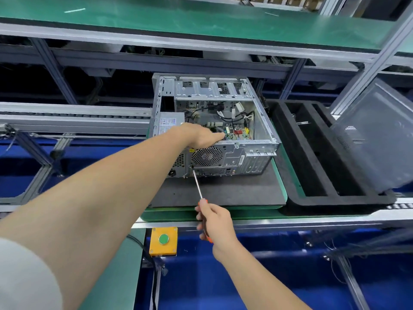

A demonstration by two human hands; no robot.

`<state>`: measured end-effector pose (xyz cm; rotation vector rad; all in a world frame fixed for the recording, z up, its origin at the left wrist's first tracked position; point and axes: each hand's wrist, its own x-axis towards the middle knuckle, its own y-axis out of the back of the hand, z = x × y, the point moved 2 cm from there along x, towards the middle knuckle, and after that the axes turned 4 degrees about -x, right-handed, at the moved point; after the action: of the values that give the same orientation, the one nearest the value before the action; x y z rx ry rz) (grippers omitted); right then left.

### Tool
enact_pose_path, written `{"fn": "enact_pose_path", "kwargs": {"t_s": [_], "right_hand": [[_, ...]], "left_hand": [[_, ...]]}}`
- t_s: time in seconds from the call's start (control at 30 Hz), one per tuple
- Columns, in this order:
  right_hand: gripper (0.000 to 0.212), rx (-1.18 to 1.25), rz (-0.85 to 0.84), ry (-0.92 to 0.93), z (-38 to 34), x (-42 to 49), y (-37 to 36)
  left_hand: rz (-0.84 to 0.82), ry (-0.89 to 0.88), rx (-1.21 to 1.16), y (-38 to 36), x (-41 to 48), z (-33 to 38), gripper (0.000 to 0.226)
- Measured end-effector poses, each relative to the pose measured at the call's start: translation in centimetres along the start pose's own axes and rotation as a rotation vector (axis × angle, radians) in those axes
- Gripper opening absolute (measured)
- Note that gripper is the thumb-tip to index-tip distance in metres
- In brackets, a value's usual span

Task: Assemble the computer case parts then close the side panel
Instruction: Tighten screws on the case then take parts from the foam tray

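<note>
An open grey computer case (257, 151) lies on its side on a dark mat, its rear panel and round fan grille (206, 155) facing me. My left hand (201, 136) rests over the case's top rear edge above the fan; its fingers reach down inside and are hidden. My right hand (214, 222) grips the orange handle of a screwdriver (197, 184). The shaft's tip sits at the lower left corner of the fan grille. The dark side panel (375, 135) leans upright at the right.
A black foam tray (317, 153) with long slots sits right of the case. The mat lies on a green pallet (282, 191) on the conveyor. A yellow box with a green button (163, 239) is mounted at the near edge. A green shelf (178, 21) runs overhead.
</note>
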<state>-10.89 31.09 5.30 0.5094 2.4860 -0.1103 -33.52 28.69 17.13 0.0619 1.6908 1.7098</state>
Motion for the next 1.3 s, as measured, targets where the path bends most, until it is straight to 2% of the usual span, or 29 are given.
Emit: {"fn": "enact_pose_path", "kwargs": {"t_s": [0.1,0.17,0.23,0.33,0.4,0.47,0.53,0.6,0.67,0.73,0.83,0.93,1.03,1.07,1.1,1.2,1.23,1.3], "right_hand": [[0.044,0.288,-0.29,-0.236,-0.3,0.1,0.9],[0.049,0.364,-0.348,-0.264,-0.5,0.0,1.0],[0.05,0.286,-0.261,-0.209,-0.6,0.0,0.6],[0.044,-0.042,0.019,-0.002,-0.5,0.2,0.0],[0.04,-0.174,0.099,0.076,-0.5,0.5,0.0],[0.039,-0.06,-0.016,-0.01,-0.6,0.6,0.3],[0.039,0.238,-0.262,-0.206,-0.4,0.6,0.3],[0.039,0.52,-0.445,-0.322,-0.4,0.4,0.2],[0.042,0.548,-0.475,-0.305,-0.3,0.4,0.0],[0.053,0.32,-0.367,-0.241,-0.3,0.4,-0.1],[0.056,-0.09,-0.075,-0.115,-0.5,0.2,-0.2],[0.05,-0.29,0.206,0.123,-0.5,0.0,-0.4],[0.049,-0.518,0.316,0.272,-0.1,0.6,0.0],[0.048,-0.451,0.255,0.259,-0.2,0.9,0.0],[0.047,-0.263,0.138,0.171,-0.1,1.2,0.1],[0.043,0.464,-0.335,-0.252,0.4,1.1,-0.4],[0.044,0.571,-0.417,-0.302,0.5,1.0,-0.5],[0.048,0.548,-0.454,-0.279,0.5,0.9,-0.6]], "left_hand": [[-0.016,0.013,-0.041,0.0,-0.2,0.0,0.092],[-0.024,0.001,-0.047,0.1,-0.2,0.2,0.086],[-0.026,-0.003,-0.035,0.1,-0.3,0.3,0.084],[-0.019,0.006,-0.023,0.1,-0.3,0.2,0.086],[-0.015,0.009,-0.021,0.0,-0.3,0.1,0.088],[-0.01,0.003,-0.021,0.0,-0.2,0.2,0.087],[-0.015,-0.004,-0.023,0.0,-0.2,0.3,0.083],[-0.021,-0.011,-0.029,0.0,-0.2,0.4,0.079],[-0.019,-0.015,-0.028,0.1,-0.3,0.4,0.075],[-0.018,-0.022,-0.018,0.0,-0.3,0.4,0.073],[-0.007,-0.017,0.002,-0.1,-0.3,0.2,0.082],[-0.009,-0.019,-0.003,0.0,-0.3,0.3,0.083],[-0.019,-0.015,-0.032,0.1,-0.5,0.4,0.082],[-0.024,-0.011,-0.043,0.2,-0.5,0.4,0.082],[-0.028,-0.007,-0.05,0.2,-0.6,0.5,0.081],[-0.037,-0.003,-0.061,0.2,-0.6,0.5,0.078],[-0.038,-0.005,-0.065,0.2,-0.6,0.5,0.078],[-0.035,-0.006,-0.063,0.2,-0.6,0.5,0.077]]}}
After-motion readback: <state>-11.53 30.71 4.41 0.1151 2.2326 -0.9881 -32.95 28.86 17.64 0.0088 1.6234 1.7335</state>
